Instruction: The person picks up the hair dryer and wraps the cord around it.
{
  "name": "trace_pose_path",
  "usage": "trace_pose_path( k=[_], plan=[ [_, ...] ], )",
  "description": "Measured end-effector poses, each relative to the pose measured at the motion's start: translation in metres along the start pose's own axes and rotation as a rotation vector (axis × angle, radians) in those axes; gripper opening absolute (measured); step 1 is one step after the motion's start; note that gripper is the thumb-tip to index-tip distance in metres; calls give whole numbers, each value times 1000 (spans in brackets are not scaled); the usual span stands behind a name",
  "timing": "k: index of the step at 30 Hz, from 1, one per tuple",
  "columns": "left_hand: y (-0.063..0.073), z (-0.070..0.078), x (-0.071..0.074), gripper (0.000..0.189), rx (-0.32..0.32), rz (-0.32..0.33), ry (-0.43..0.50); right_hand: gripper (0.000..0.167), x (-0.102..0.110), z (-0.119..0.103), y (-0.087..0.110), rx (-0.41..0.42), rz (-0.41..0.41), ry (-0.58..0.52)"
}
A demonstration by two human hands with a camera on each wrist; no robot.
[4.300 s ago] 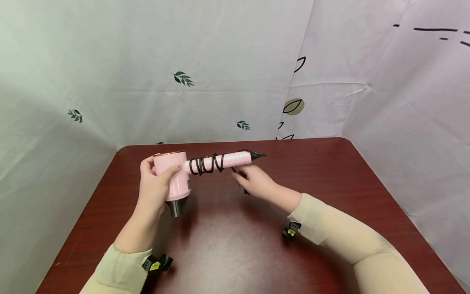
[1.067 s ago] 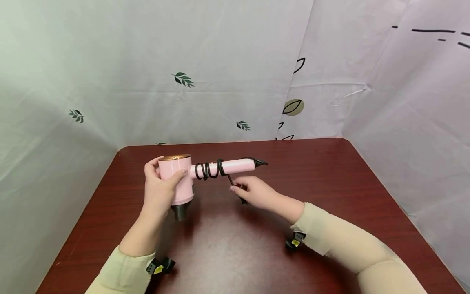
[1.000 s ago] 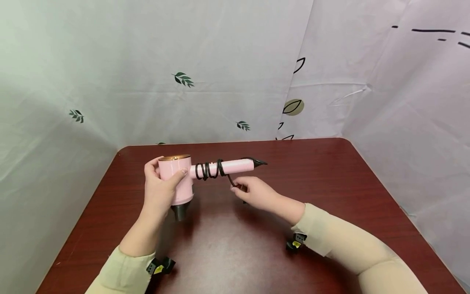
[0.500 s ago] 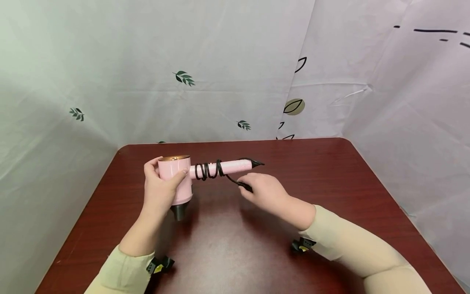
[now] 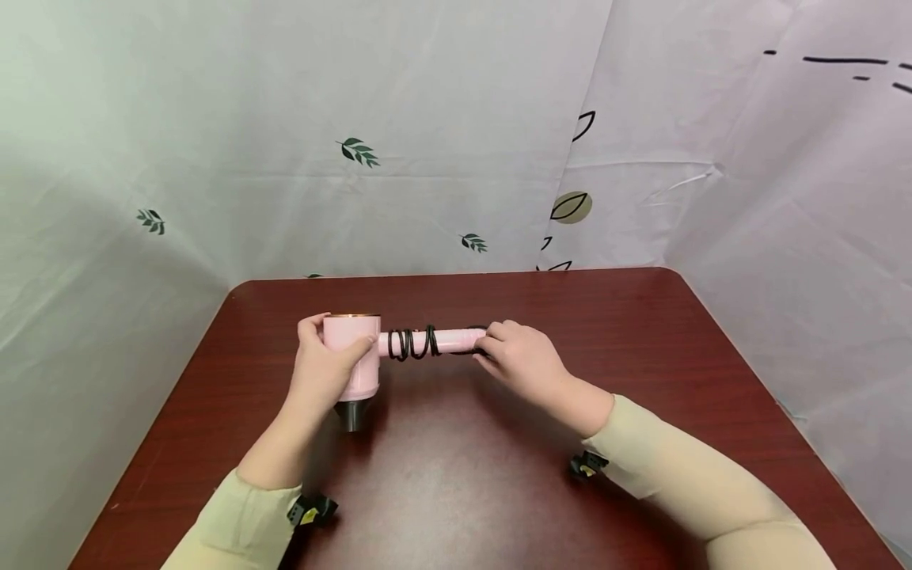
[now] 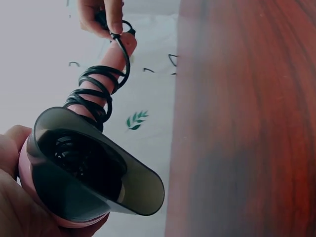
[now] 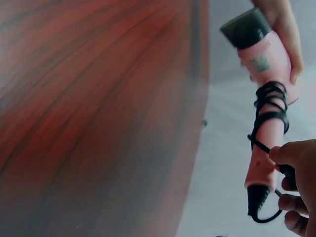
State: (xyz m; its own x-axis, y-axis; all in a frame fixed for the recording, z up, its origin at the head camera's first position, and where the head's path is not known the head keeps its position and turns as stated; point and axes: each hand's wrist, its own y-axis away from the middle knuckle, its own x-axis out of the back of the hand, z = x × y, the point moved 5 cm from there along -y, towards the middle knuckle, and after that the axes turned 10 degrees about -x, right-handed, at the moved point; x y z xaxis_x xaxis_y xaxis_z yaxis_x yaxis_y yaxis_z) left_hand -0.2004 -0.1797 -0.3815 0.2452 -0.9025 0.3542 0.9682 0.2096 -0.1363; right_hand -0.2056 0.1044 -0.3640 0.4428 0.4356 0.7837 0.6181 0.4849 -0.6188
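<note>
A dark red wooden table (image 5: 641, 356) with rounded far corners stands against pale sheets printed with small leaves (image 5: 356, 150). Two forearms in beige sleeves (image 5: 684, 483) reach in from the near edge, each with a small black camera strapped at the wrist.

A pink hairdryer (image 5: 354, 360) is held in the air above the middle of the table, nearer the far edge than the near one. Its handle, the long axis, lies roughly level and parallel to the far edge, with the free end pointing toward the right edge. The short barrel crosses the handle's left end, with its dark nozzle (image 5: 351, 414) aimed down and toward the near edge and its gold-rimmed back facing up.

The left hand (image 5: 324, 376) grips the barrel, fingers curled round the far side and thumb across the near side. The right hand (image 5: 523, 364) is closed round the right end of the handle, thumb and fingers pinching the cord against it.

A black cord (image 5: 412, 343) is wound in several tight loops round the middle of the handle. In the right wrist view the cord leaves the tapered black sleeve at the handle's end, makes a small loop, and passes under the fingertips (image 7: 281, 157)
</note>
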Motion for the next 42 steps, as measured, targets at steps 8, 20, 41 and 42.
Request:
trace_pose_path(
  k=[8, 20, 41, 42],
  plan=[
    [-9, -11, -9, 85, 22, 20, -25, 11, -20, -12, 5, -87, -135, -20],
    [-12, -6, -16, 80, 48, 155, 163, 25, -64, -36, 2, -522, -438, -401],
    [-16, -3, -41, 77, 58, 108, 268, 23, -84, -37, -14, -557, -322, -512],
    [-16, -3, -42, 77, 59, 104, 268, 23, -86, -37, -14, -565, -310, -521]
  ],
)
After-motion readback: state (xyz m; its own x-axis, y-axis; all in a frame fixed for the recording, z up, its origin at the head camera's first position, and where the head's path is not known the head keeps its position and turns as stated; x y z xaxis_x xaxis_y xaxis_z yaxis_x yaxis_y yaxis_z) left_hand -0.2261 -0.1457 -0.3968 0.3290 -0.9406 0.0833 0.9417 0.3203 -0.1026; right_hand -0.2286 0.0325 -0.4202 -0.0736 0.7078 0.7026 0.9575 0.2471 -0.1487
